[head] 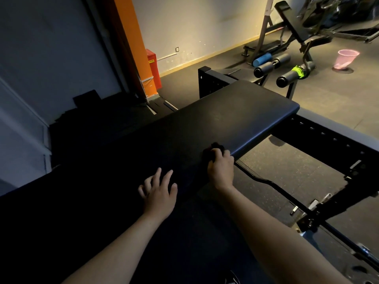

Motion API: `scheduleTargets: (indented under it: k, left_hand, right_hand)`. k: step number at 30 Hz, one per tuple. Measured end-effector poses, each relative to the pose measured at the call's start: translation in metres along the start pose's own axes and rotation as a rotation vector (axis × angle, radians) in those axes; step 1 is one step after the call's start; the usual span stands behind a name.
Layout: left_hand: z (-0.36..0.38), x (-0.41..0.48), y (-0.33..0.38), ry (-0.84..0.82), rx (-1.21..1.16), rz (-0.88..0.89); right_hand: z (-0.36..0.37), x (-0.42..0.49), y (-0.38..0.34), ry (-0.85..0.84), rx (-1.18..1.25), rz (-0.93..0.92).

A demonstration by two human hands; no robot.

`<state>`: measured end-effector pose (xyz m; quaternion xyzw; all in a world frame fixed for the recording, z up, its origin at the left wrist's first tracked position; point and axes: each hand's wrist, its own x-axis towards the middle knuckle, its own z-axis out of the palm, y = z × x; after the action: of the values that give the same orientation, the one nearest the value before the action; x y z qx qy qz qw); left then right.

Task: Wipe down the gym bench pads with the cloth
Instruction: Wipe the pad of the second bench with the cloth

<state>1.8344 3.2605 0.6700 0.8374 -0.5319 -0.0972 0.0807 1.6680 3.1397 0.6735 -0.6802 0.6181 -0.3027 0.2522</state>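
Note:
A long black bench pad (225, 117) runs from near me toward the far right, its near part in deep shadow. My right hand (221, 171) is closed on a dark cloth (213, 150) pressed against the pad's right edge. My left hand (159, 191) lies flat on the pad's top with fingers spread, a little left of and nearer than the right hand.
A black steel frame with holes (328, 136) and a curved bar (266, 181) lie right of the pad. Beyond stand an incline bench (295, 25), foam rollers (264, 69), a green rag (298, 71), a pink bucket (345, 58) and an orange pillar (133, 42).

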Motion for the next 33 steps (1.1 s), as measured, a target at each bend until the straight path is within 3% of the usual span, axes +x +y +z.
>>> scheduleTargets:
  k: [5,8,14,19,21,24,26,30,33]
  left_hand:
    - [-0.008,0.011,-0.008,0.076,-0.007,-0.055]
    - [-0.008,0.017,-0.015,0.081,0.015,-0.149]
    - [-0.003,0.027,-0.009,0.08,-0.065,-0.239]
    - [-0.003,0.043,-0.004,0.104,-0.068,-0.313]
    - [-0.005,0.054,0.001,0.095,-0.039,-0.352]
    - [-0.007,0.069,0.01,0.068,0.049,-0.42]
    - [-0.005,0.071,0.012,0.074,0.11,-0.435]
    - [-0.002,0.072,0.01,0.114,0.052,-0.433]
    - [-0.001,0.075,0.014,0.12,0.021,-0.455]
  right_hand:
    - [0.033,-0.048,-0.031,-0.23,-0.138,-0.544]
    - [0.051,-0.034,-0.037,-0.28,-0.167,-0.706]
    - [0.067,0.083,-0.047,-0.258,-0.311,-0.646]
    - [0.085,0.143,-0.057,-0.213,-0.276,-0.38]
    - [0.101,0.13,-0.075,-0.317,-0.193,-0.478]
    - [0.12,0.095,-0.106,-0.615,-0.094,-0.804]
    - [0.125,0.088,-0.119,-0.699,-0.081,-0.922]
    - [0.121,0.126,-0.111,-0.569,-0.263,-0.986]
    - [0.112,0.176,-0.091,-0.482,-0.377,-0.894]
